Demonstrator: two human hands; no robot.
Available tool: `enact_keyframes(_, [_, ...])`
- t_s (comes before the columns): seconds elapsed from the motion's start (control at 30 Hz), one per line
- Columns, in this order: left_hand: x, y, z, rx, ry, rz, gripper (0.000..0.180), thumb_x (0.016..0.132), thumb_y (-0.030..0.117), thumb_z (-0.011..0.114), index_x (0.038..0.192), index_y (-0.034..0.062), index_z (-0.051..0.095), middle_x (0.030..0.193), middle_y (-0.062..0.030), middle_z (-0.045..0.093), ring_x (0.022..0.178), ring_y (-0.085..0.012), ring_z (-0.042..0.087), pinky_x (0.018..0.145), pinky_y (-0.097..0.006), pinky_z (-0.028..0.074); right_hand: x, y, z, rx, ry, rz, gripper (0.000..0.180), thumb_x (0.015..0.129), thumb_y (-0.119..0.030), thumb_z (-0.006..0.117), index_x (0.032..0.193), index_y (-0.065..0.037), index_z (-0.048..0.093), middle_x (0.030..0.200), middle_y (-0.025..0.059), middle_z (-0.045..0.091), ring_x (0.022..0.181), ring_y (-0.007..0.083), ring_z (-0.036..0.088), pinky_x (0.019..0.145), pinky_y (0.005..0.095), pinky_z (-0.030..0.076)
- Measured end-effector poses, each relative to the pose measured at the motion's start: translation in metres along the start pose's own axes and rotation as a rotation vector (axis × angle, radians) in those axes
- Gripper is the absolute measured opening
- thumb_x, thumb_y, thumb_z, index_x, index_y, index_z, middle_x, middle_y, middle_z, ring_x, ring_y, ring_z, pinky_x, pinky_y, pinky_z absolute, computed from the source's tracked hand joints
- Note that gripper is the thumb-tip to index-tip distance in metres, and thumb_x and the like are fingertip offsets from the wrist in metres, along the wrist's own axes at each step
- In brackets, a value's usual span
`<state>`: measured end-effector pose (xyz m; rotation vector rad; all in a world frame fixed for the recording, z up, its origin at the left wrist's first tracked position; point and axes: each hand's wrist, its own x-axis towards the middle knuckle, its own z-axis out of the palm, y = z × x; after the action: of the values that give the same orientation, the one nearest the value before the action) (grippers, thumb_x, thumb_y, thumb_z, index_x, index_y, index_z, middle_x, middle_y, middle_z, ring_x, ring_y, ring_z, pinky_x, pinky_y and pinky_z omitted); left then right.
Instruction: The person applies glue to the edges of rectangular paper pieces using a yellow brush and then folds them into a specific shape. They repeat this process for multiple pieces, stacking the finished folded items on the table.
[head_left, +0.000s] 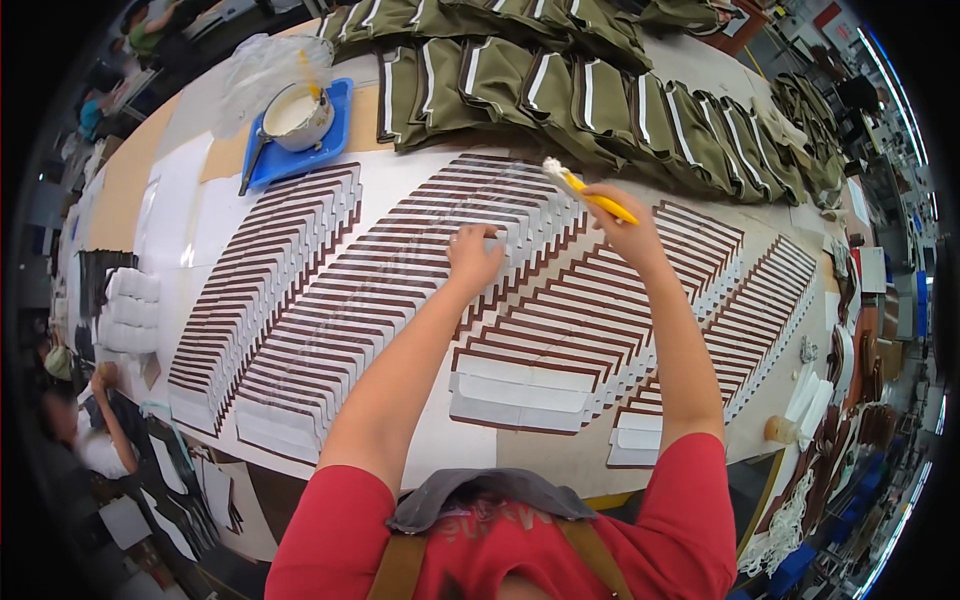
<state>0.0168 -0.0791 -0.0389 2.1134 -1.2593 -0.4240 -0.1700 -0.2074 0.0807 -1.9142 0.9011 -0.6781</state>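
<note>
Far left edge: stack of white pieces [128,310] lying on the table [130,190], well apart from both hands.
Upper left: blue tray [262,160] holding a white pot [297,117] with pale paste inside; a dark handle lies along the tray's left side.
Left rows: brown-edged white strips [270,290], overlapped like shingles, running in slanted rows across the table.
Left hand [474,257]: fingers bent down, tips pressing flat on the strips of the middle row; nothing gripped.
Middle row: the strips under the left hand fan toward the person, ending in a wide white piece [520,395] near the table's front edge.
Brush [585,190]: yellow handle, white bristles pointing up-left, tip just above the far end of the middle row.
Right hand [625,222]: fingers closed around the brush handle, just right of the left hand.
Back of table: olive-green fabric pieces with white stripes [560,85], overlapped in a long line.
Right rows: more strips [750,300], slanting toward the right edge.
</note>
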Motion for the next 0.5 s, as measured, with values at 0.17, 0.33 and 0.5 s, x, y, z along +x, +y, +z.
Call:
enact_keyframes(0.17, [-0.002,-0.003,0.000,-0.104,0.052,0.124,0.024,0.070,0.012,0.058,0.094,0.0100,0.055,0.098,-0.0080,0.050,0.093,-0.0308,0.046,0.077,-0.044,0.037,-0.029,0.022,-0.041,0.225,0.163,0.164,0.010,0.079,-0.011,0.060,0.086,-0.004,0.058,0.074,-0.0009,0.056,0.065,0.0052,0.048,0.058,0.0201,0.039])
enact_keyframes(0.33, [-0.012,0.018,-0.002,0.059,-0.119,0.292,0.026,0.070,0.011,0.058,0.096,0.0091,0.054,0.100,-0.0087,0.050,0.093,-0.0305,0.047,0.079,-0.043,0.037,-0.044,0.052,-0.057,0.048,0.312,0.193,0.015,0.081,-0.016,0.057,0.086,-0.003,0.057,0.068,0.0003,0.055,0.062,0.0046,0.047,0.055,0.0194,0.038])
enact_keyframes(0.5, [-0.011,0.027,0.006,0.184,-0.196,0.468,0.033,0.070,0.007,0.056,0.103,0.0072,0.051,0.105,-0.0081,0.051,0.097,-0.0285,0.047,0.080,-0.043,0.036,-0.040,0.046,-0.039,0.068,0.235,0.205,0.021,0.082,-0.020,0.056,0.090,0.000,0.058,0.066,0.0055,0.058,0.056,0.0099,0.055,0.052,0.0232,0.042])
